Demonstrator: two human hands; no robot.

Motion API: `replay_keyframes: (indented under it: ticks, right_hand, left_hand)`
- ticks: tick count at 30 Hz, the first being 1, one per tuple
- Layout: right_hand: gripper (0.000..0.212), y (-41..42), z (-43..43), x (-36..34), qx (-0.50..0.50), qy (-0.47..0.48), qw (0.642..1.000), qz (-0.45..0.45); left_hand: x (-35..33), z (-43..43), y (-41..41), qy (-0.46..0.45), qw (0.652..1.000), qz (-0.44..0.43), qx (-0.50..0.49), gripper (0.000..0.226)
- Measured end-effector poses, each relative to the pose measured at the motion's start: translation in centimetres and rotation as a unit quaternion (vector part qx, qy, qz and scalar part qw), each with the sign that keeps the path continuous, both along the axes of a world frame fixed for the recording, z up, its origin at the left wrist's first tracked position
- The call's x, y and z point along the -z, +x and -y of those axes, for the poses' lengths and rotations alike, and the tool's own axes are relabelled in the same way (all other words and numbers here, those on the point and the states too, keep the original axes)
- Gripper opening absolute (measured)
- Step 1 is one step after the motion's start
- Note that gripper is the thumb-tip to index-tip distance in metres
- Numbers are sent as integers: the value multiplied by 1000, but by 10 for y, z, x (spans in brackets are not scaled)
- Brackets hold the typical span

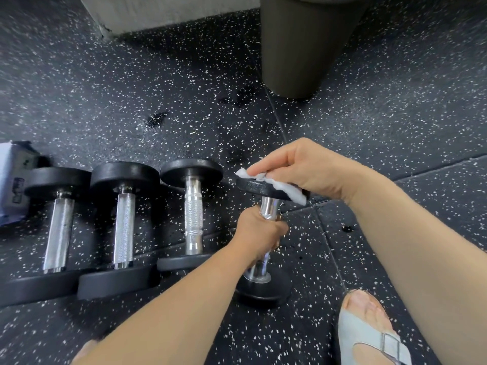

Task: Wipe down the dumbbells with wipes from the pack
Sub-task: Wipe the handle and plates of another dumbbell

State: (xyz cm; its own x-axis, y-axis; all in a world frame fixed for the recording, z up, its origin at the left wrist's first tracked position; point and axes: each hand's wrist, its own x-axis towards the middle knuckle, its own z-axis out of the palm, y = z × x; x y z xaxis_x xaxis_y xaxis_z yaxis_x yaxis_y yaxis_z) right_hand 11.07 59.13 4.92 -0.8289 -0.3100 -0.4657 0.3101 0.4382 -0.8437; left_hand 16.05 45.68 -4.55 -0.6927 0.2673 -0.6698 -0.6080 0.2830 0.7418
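Three black-headed, chrome-handled dumbbells lie side by side on the floor: left dumbbell, middle dumbbell, third dumbbell. Just right of them, a fourth dumbbell stands nearly upright, the left hand gripping its handle and the right hand pressing a crumpled white wipe onto its top head. The pale pack lies at the far left edge, partly cut off.

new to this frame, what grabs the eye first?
Centre right, the right hand presses a white wipe onto the top head of an upright dumbbell, while the left hand grips its chrome handle. Left of it, three more dumbbells lie in a row on the speckled floor, with the wipes pack at the far left edge and a dark bin at the top.
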Motion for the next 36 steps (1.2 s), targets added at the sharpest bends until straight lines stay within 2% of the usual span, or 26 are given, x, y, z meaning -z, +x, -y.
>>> replay_keyframes:
  ticks: [4,9,11,15,18,21,26,31,36]
  right_hand:
    - [23,-16,14,12,-13,32,999,-1]
    - [39,-22,-1,38,-12,162,987,6]
    - [34,-13,-13,39,13,172,985,26]
    - [42,4,-28,26,29,208,977,35]
    - [43,13,-25,4,21,191,981,17]
    - [33,13,-13,-11,15,118,993,1]
    - [37,-8,14,3,-23,63,998,-13]
    - [27,-27,20,27,-46,99,993,39]
    - [28,-25,6,39,-25,165,983,81]
  left_hand:
    - [1,0,-1,-9,1000,7,-5,22]
    - [1,-1,-2,-16,1000,19,-13,22]
    - [3,-3,-1,-21,1000,18,-14,25]
    - [0,-4,-1,-30,999,15,-7,27]
    - [0,-2,-1,-28,1000,13,-6,23]
    - [0,-1,-1,-23,1000,17,-6,20]
    - [-2,0,-1,-16,1000,13,8,24]
    - [-3,-2,1,-16,1000,6,13,26]
    - [2,-4,3,-18,1000,8,7,28]
